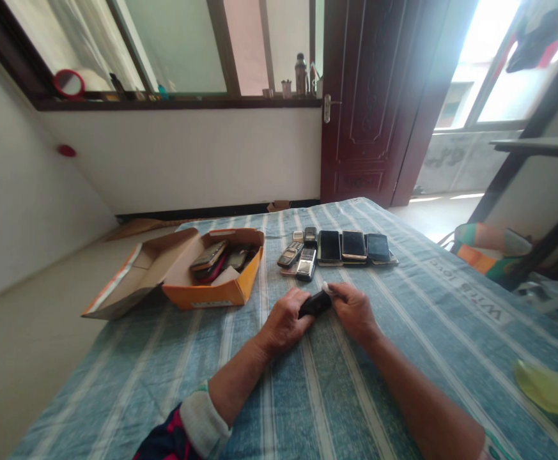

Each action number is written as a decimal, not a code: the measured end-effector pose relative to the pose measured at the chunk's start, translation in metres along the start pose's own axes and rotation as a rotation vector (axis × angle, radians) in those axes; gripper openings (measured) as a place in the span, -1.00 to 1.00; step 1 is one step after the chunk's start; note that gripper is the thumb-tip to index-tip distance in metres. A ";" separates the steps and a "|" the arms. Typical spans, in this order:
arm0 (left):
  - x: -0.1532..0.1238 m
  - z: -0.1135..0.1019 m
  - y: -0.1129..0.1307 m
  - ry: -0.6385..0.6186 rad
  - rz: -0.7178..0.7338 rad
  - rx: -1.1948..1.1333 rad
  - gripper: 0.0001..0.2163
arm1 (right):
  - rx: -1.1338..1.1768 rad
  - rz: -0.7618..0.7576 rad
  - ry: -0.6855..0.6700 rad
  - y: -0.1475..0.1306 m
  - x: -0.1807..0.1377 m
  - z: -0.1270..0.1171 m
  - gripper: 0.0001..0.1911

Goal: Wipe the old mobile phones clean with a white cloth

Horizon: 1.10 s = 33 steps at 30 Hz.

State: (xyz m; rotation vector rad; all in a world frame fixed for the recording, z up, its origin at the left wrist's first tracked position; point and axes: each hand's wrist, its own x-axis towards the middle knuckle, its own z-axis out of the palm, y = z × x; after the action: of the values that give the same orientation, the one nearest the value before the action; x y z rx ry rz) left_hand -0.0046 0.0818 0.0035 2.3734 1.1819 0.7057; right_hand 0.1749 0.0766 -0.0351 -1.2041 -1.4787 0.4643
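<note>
Both my hands rest on a blue striped bedsheet [307, 396]. My left hand [286, 319] is closed around a small black phone [316, 303]. My right hand [353, 310] pinches a bit of white cloth or tissue [326, 287] against the phone's far end. Just beyond my hands lies a row of phones: three smartphones [354, 246] side by side and several small keypad phones [300, 255] to their left.
An open orange cardboard box [221, 291] with several more phones stands at the left, its lid [135, 275] folded out. A yellow-green object [550, 390] lies at the right edge. A dark red door [369, 96] and a window ledge with small items are behind.
</note>
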 end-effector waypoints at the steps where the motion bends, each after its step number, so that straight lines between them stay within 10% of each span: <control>1: 0.000 0.000 0.001 -0.001 -0.003 -0.003 -0.84 | 0.013 -0.005 -0.008 -0.001 -0.001 0.001 -0.73; 33: 0.010 -0.013 0.006 -0.131 -0.180 0.127 -0.76 | 0.142 -0.168 -0.122 -0.015 -0.015 0.022 -0.65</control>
State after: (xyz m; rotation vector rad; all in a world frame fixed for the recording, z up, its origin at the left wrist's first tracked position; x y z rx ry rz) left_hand -0.0036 0.0882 0.0197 2.3350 1.3978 0.4215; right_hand 0.1470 0.0650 -0.0365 -0.9462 -1.6076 0.5261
